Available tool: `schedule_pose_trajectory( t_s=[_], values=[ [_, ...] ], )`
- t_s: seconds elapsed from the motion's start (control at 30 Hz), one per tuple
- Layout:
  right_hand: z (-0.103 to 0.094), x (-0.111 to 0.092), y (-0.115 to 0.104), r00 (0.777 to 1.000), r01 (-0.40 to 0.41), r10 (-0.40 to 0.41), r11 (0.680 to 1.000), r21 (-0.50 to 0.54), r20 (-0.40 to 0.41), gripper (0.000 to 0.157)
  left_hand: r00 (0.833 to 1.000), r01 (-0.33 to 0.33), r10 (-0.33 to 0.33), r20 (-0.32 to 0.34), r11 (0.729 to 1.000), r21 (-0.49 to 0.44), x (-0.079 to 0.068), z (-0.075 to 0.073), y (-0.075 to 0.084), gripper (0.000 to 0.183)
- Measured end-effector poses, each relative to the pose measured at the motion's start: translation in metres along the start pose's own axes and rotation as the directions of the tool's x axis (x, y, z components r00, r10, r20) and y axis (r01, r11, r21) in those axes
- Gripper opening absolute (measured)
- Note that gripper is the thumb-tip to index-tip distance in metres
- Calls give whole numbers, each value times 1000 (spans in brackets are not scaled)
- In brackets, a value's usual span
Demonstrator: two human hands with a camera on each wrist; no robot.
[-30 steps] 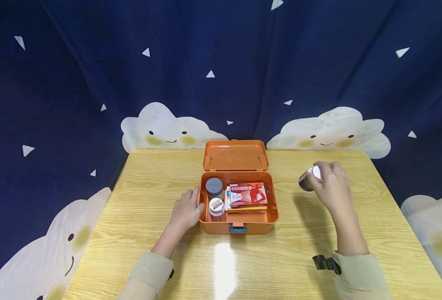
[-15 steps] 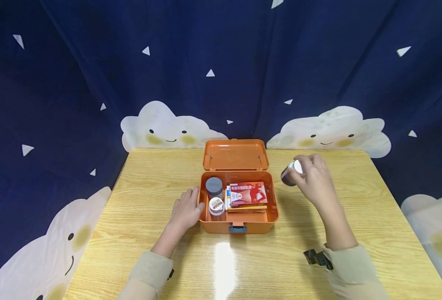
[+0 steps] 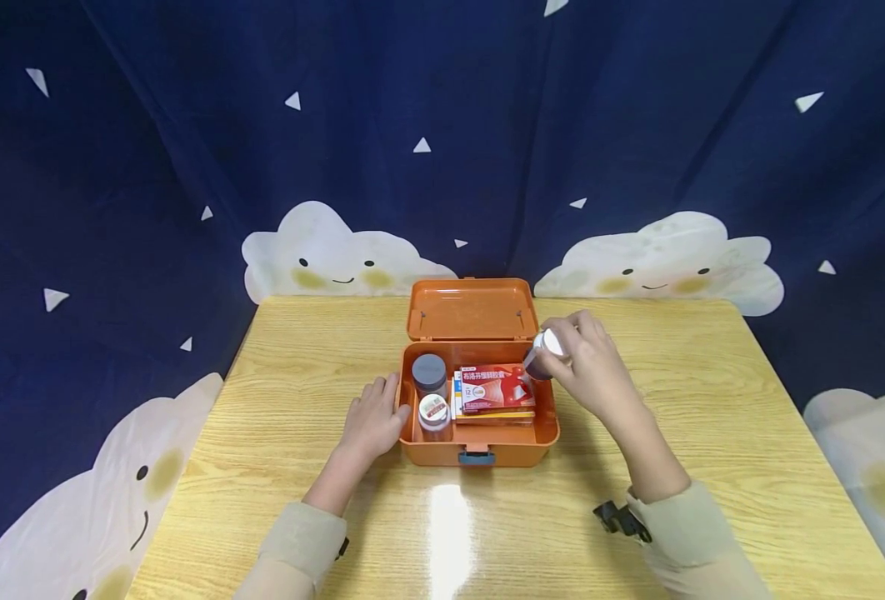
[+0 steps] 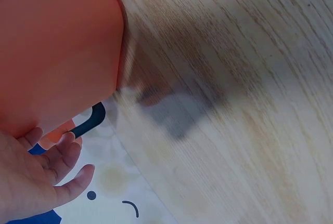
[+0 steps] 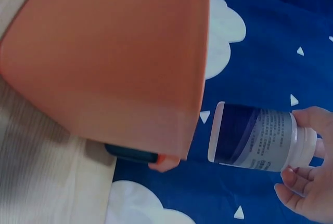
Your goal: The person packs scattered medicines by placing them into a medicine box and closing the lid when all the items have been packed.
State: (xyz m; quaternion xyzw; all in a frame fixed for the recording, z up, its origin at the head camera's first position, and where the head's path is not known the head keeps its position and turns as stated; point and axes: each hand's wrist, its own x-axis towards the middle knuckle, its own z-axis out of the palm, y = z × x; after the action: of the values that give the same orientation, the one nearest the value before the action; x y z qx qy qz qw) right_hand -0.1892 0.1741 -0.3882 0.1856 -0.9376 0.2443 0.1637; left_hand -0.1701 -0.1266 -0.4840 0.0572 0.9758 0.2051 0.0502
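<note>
My right hand (image 3: 588,364) pinches a pill bottle (image 3: 538,362) near its white cap. The bottle hangs tilted over the right rear part of an open orange box (image 3: 477,455). In the right wrist view, this bottle (image 5: 255,136) has a dark blue and silver label, and it is apart from the box wall (image 5: 119,52). My left hand (image 3: 372,419) rests at the box's left rim, and its fingers look relaxed in the left wrist view. Inside the box stand a grey-capped bottle (image 3: 429,372) and a white-capped bottle (image 3: 434,415), left of a red medicine carton (image 3: 493,388).
The box's lid (image 3: 471,310) is tipped back at the rear. Other cartons (image 3: 487,419) lie under the red one. A blue latch (image 3: 476,457) is on the box front. The wooden table (image 3: 300,342) ends at a dark blue curtain (image 3: 442,125) with clouds.
My right hand has carried the pill bottle leftward from the table's right side to above the box's right edge. My left hand stays at the left rim.
</note>
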Motion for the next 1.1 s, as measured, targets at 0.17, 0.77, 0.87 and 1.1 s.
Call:
schedule_pose_trajectory(
  t_s=[0.17, 0.77, 0.87, 1.1],
  values=[
    [7, 0, -10, 998, 37, -39, 999, 22, 59, 35, 1000, -6, 6, -8, 1000, 6, 0, 0, 0, 54],
    [39, -9, -26, 963, 188, -197, 980, 64, 185, 29, 1000, -7, 7, -9, 1000, 1, 0, 1, 0, 53],
    [43, -12, -28, 956, 191, -202, 979, 71, 212, 32, 1000, -5, 5, -5, 1000, 3, 0, 1, 0, 53],
    [51, -17, -31, 941, 199, -212, 977, 73, 265, 37, 1000, 1, -1, -1, 1000, -12, 0, 0, 0, 54]
  ],
)
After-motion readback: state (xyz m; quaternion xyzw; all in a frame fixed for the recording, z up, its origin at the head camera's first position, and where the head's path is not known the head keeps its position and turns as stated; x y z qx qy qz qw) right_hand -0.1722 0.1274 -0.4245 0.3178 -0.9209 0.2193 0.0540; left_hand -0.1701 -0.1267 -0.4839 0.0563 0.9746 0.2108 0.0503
